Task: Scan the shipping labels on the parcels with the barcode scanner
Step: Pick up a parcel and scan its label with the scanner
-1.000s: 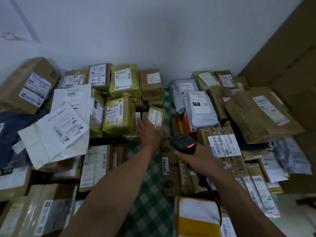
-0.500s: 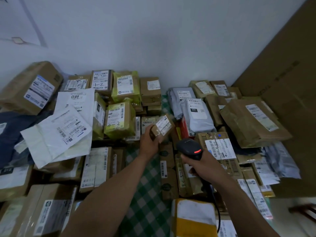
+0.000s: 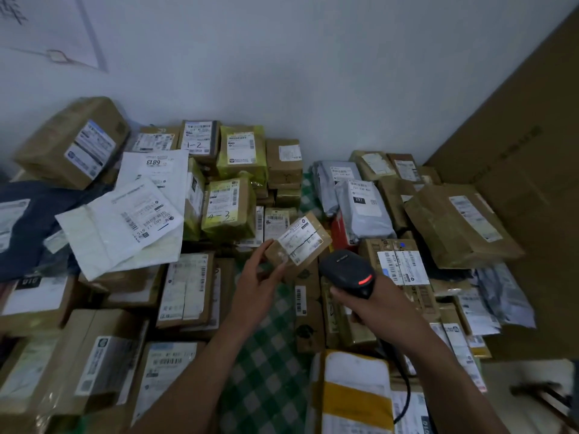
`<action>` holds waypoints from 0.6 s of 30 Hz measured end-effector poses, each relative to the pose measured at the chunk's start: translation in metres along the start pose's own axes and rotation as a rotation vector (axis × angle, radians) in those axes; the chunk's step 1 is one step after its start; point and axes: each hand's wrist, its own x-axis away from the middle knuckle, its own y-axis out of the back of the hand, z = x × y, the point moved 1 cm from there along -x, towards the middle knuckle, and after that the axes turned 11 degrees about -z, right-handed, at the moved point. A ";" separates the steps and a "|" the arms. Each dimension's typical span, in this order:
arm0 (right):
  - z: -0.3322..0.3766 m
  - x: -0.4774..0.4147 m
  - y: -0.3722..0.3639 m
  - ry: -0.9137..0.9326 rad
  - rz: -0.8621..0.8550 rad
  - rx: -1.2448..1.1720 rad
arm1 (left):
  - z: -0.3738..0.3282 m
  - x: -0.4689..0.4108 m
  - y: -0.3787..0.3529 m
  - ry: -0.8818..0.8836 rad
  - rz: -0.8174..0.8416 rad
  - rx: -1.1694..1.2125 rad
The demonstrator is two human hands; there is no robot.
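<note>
Hands, left [image 3: 257,286] with box [image 3: 297,242], right [image 3: 372,305] with scanner [image 3: 347,272], above checked cloth [image 3: 269,364], white wall [image 3: 313,73].

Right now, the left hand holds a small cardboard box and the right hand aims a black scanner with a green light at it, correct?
No: in the head view the light on the barcode scanner glows red, not green. The left hand does hold the small cardboard box; the right hand aims the scanner.

a left hand [image 3: 255,288] holds up a small brown parcel [image 3: 297,245], its white shipping label [image 3: 300,240] facing the camera. just right of it, the right hand [image 3: 372,303] grips a black barcode scanner [image 3: 347,272] with a red light. labelled parcels lie all around both hands on a green checked cloth [image 3: 266,364].
</note>
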 end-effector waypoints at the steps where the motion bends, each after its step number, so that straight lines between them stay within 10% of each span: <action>1: 0.003 0.002 -0.001 0.013 0.004 0.011 | 0.001 -0.001 0.003 -0.001 -0.010 -0.005; 18: 0.028 0.020 -0.002 0.057 0.105 0.126 | 0.012 -0.019 0.026 -0.074 -0.038 -0.210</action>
